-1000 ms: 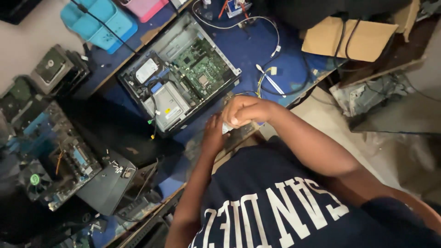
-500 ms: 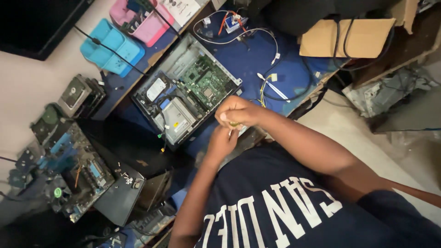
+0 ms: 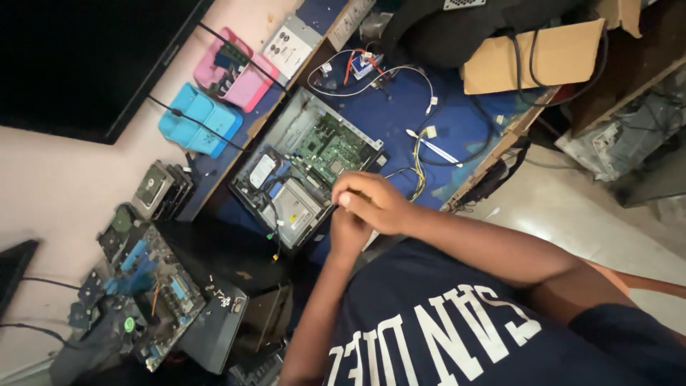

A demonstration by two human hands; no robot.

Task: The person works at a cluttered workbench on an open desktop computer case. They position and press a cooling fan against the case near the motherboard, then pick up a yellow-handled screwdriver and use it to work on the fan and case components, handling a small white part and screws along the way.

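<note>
- Open desktop computer case (image 3: 304,175) lies flat on the blue table (image 3: 457,121), its green motherboard (image 3: 330,148) exposed
- Your right hand (image 3: 371,202) is curled over your left hand (image 3: 348,232), both just beside the case's near edge
- Whether your fingers pinch anything, you cannot tell
- Pink tray (image 3: 232,70) and blue tray (image 3: 199,120) sit beyond the case

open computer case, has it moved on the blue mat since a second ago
No. The open computer case keeps its place on the blue mat beside the yellow wires; only the camera view shifted.

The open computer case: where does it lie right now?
In the head view, the open computer case lies centre-left on the blue mat, just beyond the clasped hands, near the blue tray.
</note>
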